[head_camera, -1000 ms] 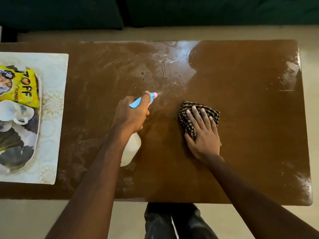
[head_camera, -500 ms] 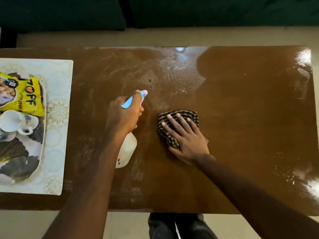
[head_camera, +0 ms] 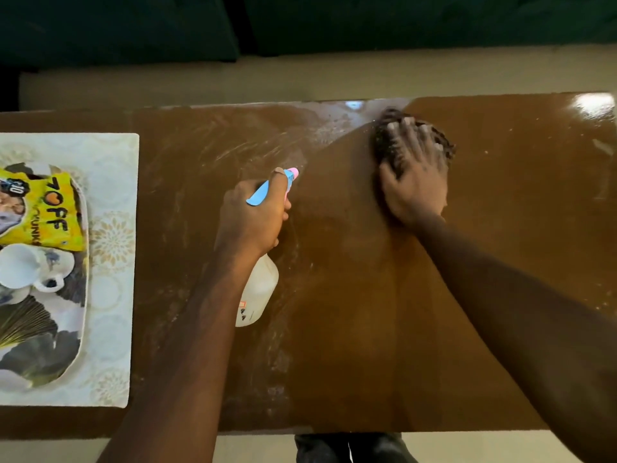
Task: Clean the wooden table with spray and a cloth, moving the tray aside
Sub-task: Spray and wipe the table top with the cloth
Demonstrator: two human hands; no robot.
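Observation:
My left hand [head_camera: 252,217] grips a white spray bottle [head_camera: 257,292] by its blue and pink trigger head over the middle of the wooden table [head_camera: 350,329]. My right hand [head_camera: 414,175] presses flat on a dark checked cloth [head_camera: 384,142] near the table's far edge, fingers spread and blurred. Only the cloth's edges show around the hand. The tray [head_camera: 81,262] sits at the table's left end on a pale placemat [head_camera: 113,228].
The tray holds a yellow snack packet [head_camera: 43,212] and a white cup [head_camera: 23,265]. Whitish streaks cover the table's left and middle parts; the right part looks glossy. A dark sofa [head_camera: 300,21] stands beyond the far edge. My legs show below the near edge.
My right hand has slid the cloth from the table's middle toward the far edge and slightly right. My left hand has kept the spray bottle almost in place.

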